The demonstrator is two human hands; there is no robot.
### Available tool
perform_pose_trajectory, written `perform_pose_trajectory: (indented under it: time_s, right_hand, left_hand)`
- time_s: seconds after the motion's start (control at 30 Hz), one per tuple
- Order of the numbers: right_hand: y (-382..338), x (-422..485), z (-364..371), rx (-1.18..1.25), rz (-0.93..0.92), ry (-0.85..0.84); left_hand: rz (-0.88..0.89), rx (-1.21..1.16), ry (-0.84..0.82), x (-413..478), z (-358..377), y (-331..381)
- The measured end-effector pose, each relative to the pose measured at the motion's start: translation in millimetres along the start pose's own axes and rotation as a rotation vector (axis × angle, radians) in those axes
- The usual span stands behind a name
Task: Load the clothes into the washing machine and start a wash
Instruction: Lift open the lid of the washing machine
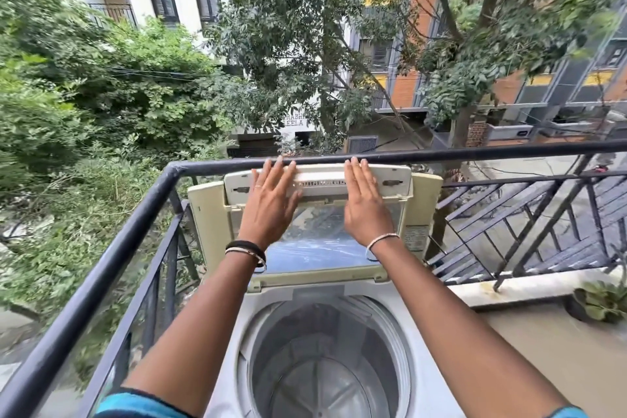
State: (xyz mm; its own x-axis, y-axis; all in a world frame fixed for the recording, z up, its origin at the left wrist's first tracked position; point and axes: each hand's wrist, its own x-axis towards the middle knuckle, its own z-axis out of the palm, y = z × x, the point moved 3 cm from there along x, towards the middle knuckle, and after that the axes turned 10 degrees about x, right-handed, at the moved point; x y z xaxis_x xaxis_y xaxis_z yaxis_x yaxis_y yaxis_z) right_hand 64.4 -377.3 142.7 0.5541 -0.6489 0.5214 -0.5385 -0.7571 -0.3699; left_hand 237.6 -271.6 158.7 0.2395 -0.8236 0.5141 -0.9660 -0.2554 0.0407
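both hands are up on the lid. the left hand (268, 204) and the right hand (364, 204) lie flat, fingers straight and close together, palms pressing the cream plastic folding lid with its clear window (319, 241). nothing curled, nothing pinched. the lid stands raised, its top edge just beside the black metal balcony railing (475, 150), and that flat push looks meant to steady it upright so the opening is free. below, the pale grey top-loading washing machine (412, 302) shows its round grey drum (322, 363): ribbed walls, a moulded plate at the bottom, no fabric inside. the clothes are not in view anywhere, so by my reading loading has not begun. the lid frame is yellowed and hard, slotted along the upper strip; the window is glossy and catches reflections. a green potted plant (600, 302) sits on the ledge at right.
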Motion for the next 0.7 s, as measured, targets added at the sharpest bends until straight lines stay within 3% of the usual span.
perform_pose_trajectory:
  time_s: [0.43, 0.7]
  right_hand:
    - [4, -44, -37, 0.146, -0.020, -0.036]
    - [38, -101, -68, 0.183, -0.021, -0.159]
  left_hand:
    - [-0.153, -0.152, -0.017, -74, -2, 43]
    - [-0.270, -0.127, -0.156, -85, 0, 91]
